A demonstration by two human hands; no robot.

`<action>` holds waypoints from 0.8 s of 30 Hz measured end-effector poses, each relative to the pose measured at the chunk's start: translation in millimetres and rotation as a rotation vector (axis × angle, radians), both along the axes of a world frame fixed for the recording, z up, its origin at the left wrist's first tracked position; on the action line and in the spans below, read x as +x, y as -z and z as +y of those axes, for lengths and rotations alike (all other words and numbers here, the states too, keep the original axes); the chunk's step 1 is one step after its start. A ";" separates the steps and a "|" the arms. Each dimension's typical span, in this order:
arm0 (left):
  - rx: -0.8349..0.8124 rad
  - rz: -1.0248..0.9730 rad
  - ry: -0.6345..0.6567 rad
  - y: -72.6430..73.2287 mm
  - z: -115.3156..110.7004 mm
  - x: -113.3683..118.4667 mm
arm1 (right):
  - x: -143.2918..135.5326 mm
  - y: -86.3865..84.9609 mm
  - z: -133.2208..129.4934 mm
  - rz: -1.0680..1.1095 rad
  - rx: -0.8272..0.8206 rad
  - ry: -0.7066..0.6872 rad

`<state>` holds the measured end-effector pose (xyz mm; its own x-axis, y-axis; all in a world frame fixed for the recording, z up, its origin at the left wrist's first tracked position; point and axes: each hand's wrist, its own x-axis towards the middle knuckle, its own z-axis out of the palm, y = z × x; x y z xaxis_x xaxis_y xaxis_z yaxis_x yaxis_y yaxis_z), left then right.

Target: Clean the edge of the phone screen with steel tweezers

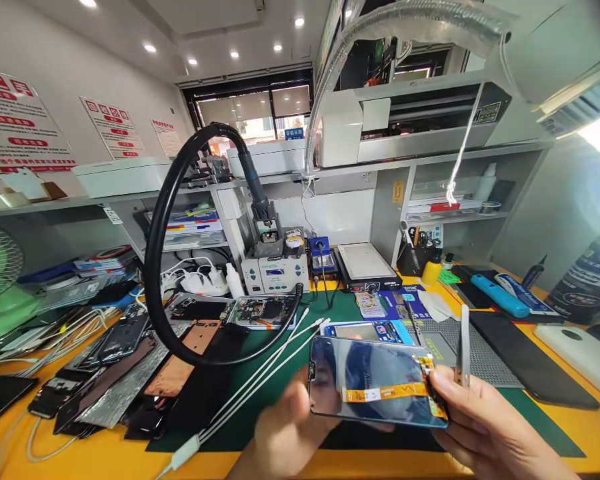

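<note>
The phone screen panel is held low in front of the person, above the green mat, with its glossy back facing up and tilted slightly down to the right. The right hand has its grip clamped on the panel's right edge, thumb on top near the orange flex cable that runs across the panel, and the same hand also holds a pair of metal tweezers upright between its fingers. The left hand is blurred at the panel's left edge; its grip seems to support the panel from below, though how firmly cannot be told. Just beyond the panel, a phone with a blue frame lies on the mat, and white cables cross the mat diagonally toward the near edge of the table. Further left lie opened phones and back plates, with an exposed phone body near the middle. A thick black hose loops up from the mat to the rework station at the back, beside a hot plate. To the right, a blue tube rests near a dark pad.
</note>
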<state>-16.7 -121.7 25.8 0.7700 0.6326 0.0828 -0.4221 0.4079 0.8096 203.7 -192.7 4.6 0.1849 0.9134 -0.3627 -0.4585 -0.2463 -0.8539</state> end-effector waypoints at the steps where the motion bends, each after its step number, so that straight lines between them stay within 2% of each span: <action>1: -0.036 -0.033 0.056 -2.9 7.5 1.8 | 2.2 -3.7 3.0 -0.003 0.031 -0.051; 3: -0.238 -0.008 0.304 -7.2 23.2 6.5 | 7.7 -11.2 10.1 -0.022 0.090 -0.161; 5: -0.332 0.071 0.456 -9.0 36.3 12.2 | 13.6 -18.5 18.7 -0.044 0.113 -0.217; 7: -0.361 0.132 0.557 -8.8 44.4 18.7 | 18.3 -25.2 28.6 -0.065 0.115 -0.266; 10: -0.363 0.236 0.608 -7.2 48.6 28.6 | 22.0 -33.8 46.2 -0.088 0.122 -0.321; 12: -0.337 0.315 0.562 -7.5 49.5 33.6 | 23.2 -38.0 59.2 -0.090 0.143 -0.333; 14: -0.302 0.330 0.455 -10.0 51.5 36.0 | 25.0 -41.2 71.9 -0.083 0.180 -0.307; 19: -0.224 0.173 0.096 -25.0 62.9 29.5 | 28.7 -44.7 89.2 -0.012 0.323 -0.122; 24: -0.152 0.034 -0.213 -34.2 71.4 21.8 | 15.8 -35.2 88.0 0.006 0.432 -0.042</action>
